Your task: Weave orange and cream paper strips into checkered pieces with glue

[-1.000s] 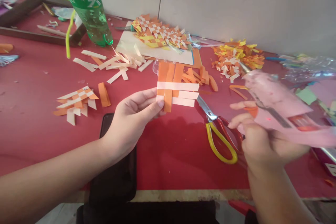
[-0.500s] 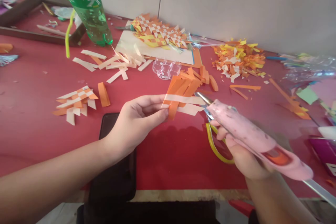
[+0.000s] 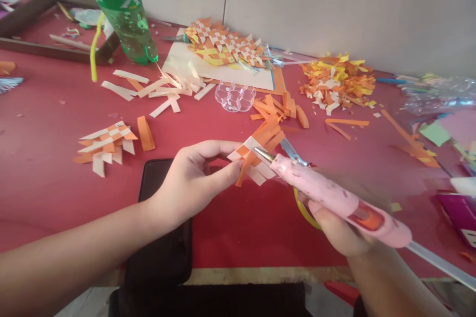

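Between thumb and fingers, my left hand (image 3: 201, 173) pinches a small weave of orange and cream paper strips (image 3: 266, 133), held above the table. My right hand (image 3: 334, 223) is wrapped round a pink hot glue gun (image 3: 320, 188) with a clear glue stick out of its back. The metal nozzle (image 3: 264, 154) is over the weave's cream strips; whether it touches them I cannot tell. Beneath the glue gun lie yellow-handled scissors (image 3: 307, 210), partly hidden. A second woven piece (image 3: 109, 141) and a folded orange strip (image 3: 146, 133) rest to the left.
A black phone (image 3: 163, 242) lies under my left forearm. Loose cream strips (image 3: 159, 89), a clear plastic palette (image 3: 235, 97), a green bottle (image 3: 130, 25) and a heap of paper scraps (image 3: 336, 81) stand farther back. A larger woven piece (image 3: 226, 44) lies by the wall.
The glue gun has moved left, bringing its nozzle over the paper weave. My left hand has tilted the weave, so its cream strips now slant down to the right.
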`<state>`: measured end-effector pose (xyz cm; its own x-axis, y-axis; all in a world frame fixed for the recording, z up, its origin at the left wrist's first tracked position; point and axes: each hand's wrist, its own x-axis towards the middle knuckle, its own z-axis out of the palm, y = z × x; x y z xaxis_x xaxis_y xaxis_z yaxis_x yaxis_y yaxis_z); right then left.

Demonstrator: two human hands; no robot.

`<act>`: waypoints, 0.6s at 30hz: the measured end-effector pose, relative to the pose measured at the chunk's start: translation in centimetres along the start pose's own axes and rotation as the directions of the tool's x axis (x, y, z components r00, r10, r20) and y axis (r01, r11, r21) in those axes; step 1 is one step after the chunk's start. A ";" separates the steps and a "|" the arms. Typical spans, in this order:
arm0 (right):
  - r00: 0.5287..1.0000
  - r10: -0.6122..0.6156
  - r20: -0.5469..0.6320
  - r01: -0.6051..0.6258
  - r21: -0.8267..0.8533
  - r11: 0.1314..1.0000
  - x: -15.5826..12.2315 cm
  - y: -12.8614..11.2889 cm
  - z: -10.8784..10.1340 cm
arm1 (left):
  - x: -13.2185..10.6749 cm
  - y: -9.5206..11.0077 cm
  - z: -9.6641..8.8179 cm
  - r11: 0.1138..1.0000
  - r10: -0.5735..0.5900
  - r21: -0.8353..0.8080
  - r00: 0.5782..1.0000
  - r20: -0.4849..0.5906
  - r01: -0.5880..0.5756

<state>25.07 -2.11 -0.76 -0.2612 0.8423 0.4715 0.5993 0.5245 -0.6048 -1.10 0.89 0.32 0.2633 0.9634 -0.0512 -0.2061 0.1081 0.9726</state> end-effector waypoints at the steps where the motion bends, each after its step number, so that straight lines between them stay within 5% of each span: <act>1: 1.000 -0.028 0.000 0.028 -0.050 0.998 0.1 -0.3 -0.1 | 0.0 0.0 0.0 1.000 0.007 -0.001 1.000 0.005 -0.007; 18: 0.998 -0.064 0.011 0.064 -0.112 0.992 0.7 -0.6 -0.4 | 0.2 0.6 0.2 0.996 -0.009 0.093 1.000 -0.030 0.012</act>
<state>24.81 -1.95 0.19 -0.3072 0.8086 0.5018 0.6619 0.5604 -0.4977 -0.95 1.06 0.99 0.2370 0.9692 -0.0670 -0.1142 0.0963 0.9888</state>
